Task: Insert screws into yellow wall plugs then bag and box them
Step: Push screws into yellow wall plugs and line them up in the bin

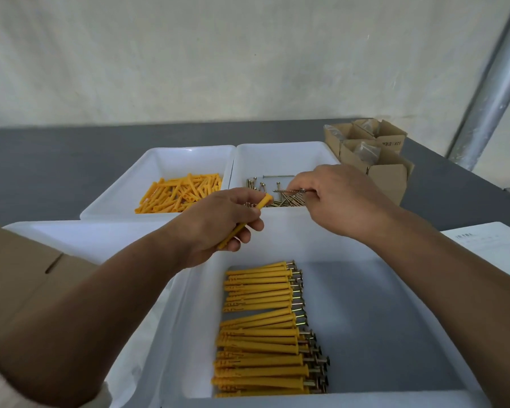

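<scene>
One yellow plug (pixel 262 202) is pinched in the left hand (pixel 215 228), thumb on top, fingers curled under, flared end pointing up-right twd the right hand (pixel 336 198). That hand pinches a screw (pixel 289 190) by its head end, tip pointing left at the plug; tip and plug end are near but apart. Both hands hover over the far wall of the near bin (pixel 395 290). This white bin, at the near edge of the grey surface (pixel 42 172), holds finished plugs w/ screws in (pixel 265 328), laid in a rough row along its left half, screw heads to the right. Beyond it, twd the far edge, the white screw bin (pixel 277 151) has a loose pile of screws (pixel 280 203) at its near side. Just left, rims meeting, a 2nd white bin (pixel 171 154) w/ loose yellow plugs (pixel 180 192). Another white bin (pixel 86 237) sits left of the near bin, w/ a cardboard box (pixel 18 269) in front of it at the near left corner. Small open cardboard boxes (pixel 374 154) stand at the far right corner, clear plastic inside. Sheet of paper (pixel 498 245) at the right edge. A metal pole (pixel 489 83) slants up behind the far right corner.
</scene>
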Demonstrator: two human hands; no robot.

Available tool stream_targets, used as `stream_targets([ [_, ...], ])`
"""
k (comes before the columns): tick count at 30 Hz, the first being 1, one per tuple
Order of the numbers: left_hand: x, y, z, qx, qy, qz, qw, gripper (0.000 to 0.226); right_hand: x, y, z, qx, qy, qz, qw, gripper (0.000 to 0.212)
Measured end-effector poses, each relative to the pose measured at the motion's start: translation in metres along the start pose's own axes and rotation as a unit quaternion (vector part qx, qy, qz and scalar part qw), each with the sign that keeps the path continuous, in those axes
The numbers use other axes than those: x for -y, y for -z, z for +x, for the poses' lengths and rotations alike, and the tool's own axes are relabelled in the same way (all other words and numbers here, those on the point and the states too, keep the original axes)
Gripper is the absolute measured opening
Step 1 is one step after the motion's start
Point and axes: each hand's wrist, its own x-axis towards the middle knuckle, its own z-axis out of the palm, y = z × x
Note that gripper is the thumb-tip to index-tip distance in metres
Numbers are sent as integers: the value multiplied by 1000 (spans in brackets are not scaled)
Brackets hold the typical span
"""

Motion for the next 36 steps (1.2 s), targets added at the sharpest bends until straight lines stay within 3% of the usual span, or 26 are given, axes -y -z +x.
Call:
stream_targets([
  [18,5,-7,-1,-18,-31,55,998,32,2,-3,0,-1,70,-67,995,41],
  [36,8,-11,4,-33,-33,139,989,20,25,6,-12,99,117,15,988,32],
])
